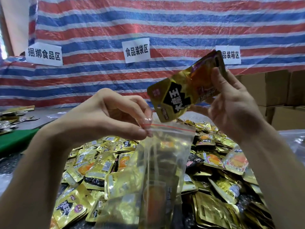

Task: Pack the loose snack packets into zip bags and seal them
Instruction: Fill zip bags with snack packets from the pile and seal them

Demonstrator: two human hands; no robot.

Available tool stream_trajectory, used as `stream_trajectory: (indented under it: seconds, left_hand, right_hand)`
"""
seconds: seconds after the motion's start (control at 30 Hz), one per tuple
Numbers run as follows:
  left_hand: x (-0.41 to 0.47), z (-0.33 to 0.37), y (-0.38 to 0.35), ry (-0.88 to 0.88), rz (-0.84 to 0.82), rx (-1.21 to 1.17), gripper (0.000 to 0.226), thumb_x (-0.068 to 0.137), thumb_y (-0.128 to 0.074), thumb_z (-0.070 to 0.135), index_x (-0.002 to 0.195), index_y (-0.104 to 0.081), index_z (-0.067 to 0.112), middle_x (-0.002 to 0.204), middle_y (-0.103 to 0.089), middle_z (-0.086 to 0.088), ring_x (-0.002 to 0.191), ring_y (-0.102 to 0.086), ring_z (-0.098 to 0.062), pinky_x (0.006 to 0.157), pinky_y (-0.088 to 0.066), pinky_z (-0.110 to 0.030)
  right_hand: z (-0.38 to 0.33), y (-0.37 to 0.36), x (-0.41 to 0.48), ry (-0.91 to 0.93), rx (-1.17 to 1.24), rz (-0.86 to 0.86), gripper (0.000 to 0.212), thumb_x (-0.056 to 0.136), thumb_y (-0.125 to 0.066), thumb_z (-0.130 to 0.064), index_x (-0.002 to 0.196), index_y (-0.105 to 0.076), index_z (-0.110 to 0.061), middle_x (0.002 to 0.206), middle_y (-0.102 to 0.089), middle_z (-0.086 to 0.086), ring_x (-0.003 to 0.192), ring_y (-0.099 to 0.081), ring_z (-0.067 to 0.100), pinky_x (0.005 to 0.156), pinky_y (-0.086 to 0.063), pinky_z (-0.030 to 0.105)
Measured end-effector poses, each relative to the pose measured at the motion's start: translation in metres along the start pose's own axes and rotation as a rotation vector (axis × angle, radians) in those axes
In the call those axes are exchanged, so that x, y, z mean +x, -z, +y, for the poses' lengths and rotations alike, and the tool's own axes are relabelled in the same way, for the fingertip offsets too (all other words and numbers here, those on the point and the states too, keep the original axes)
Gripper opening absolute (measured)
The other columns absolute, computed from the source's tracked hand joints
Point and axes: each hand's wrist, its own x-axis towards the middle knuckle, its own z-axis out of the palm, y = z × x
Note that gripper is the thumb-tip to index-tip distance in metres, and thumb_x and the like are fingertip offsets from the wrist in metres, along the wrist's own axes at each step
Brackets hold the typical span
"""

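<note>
My left hand [113,116] pinches the top left corner of a clear zip bag [158,171] with a red seal line; the bag hangs open-mouthed above the pile. My right hand [231,103] grips a small stack of gold snack packets [184,90], tilted, its lower corner just above the bag's mouth. Something orange and dark shows through the bag, but I cannot tell whether it is inside or behind. A big heap of loose gold packets [105,166] covers the table below both hands.
A striped red, white and blue tarp [148,22] with three paper signs hangs behind. Cardboard boxes [267,86] stack at the right. More packets [14,113] lie at the far left beside a green mat [14,139]. Clear plastic [295,142] lies at the right edge.
</note>
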Motion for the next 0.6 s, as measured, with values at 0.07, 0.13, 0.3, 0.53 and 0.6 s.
stream_trajectory:
  seconds: [0.07,0.13,0.3,0.53,0.6]
  left_hand:
    - [-0.001,0.0,0.0,0.001,0.02,-0.006,0.016,0.069,-0.078,0.012,0.084,-0.08,0.007,0.095,-0.063,-0.015,0.089,-0.059,-0.032,0.078,-0.047,-0.038]
    - [-0.003,0.0,0.001,0.011,0.039,-0.008,0.015,0.067,-0.082,0.016,0.082,-0.081,0.012,0.095,-0.064,-0.01,0.087,-0.058,-0.028,0.073,-0.048,-0.032]
    - [-0.003,0.001,0.0,-0.005,0.085,-0.056,0.032,0.063,-0.089,0.033,0.08,-0.08,0.007,0.093,-0.06,-0.01,0.087,-0.054,-0.023,0.067,-0.046,-0.023]
    - [0.002,0.004,-0.007,-0.025,0.083,-0.063,0.031,0.064,-0.088,0.029,0.082,-0.078,0.006,0.092,-0.059,-0.007,0.087,-0.054,-0.023,0.068,-0.045,-0.023]
    - [0.003,0.006,-0.008,-0.03,0.098,-0.052,0.023,0.064,-0.087,0.022,0.082,-0.079,0.01,0.09,-0.061,-0.005,0.085,-0.056,-0.02,0.067,-0.046,-0.021]
  right_hand:
    - [-0.001,0.001,-0.001,-0.04,-0.079,-0.096,0.021,0.089,-0.057,-0.029,0.105,-0.065,-0.017,0.101,-0.074,0.007,0.101,-0.072,0.029,0.077,-0.06,0.056]
    - [-0.001,0.003,-0.001,-0.071,-0.167,-0.151,0.023,0.089,-0.058,-0.03,0.106,-0.067,-0.017,0.102,-0.072,0.009,0.099,-0.071,0.031,0.082,-0.058,0.06]
    - [-0.003,0.005,-0.001,-0.066,-0.226,-0.134,0.025,0.087,-0.06,-0.027,0.106,-0.065,-0.013,0.098,-0.07,0.007,0.098,-0.071,0.028,0.08,-0.06,0.056]
    - [0.004,-0.006,-0.01,-0.279,-0.549,-0.472,0.037,0.08,-0.071,-0.039,0.101,-0.076,-0.009,0.102,-0.075,0.009,0.099,-0.07,0.025,0.096,-0.054,0.05]
    - [0.005,-0.012,-0.013,-0.383,-0.634,-0.556,0.042,0.088,-0.067,-0.043,0.113,-0.075,-0.01,0.115,-0.074,0.009,0.111,-0.069,0.026,0.099,-0.053,0.051]
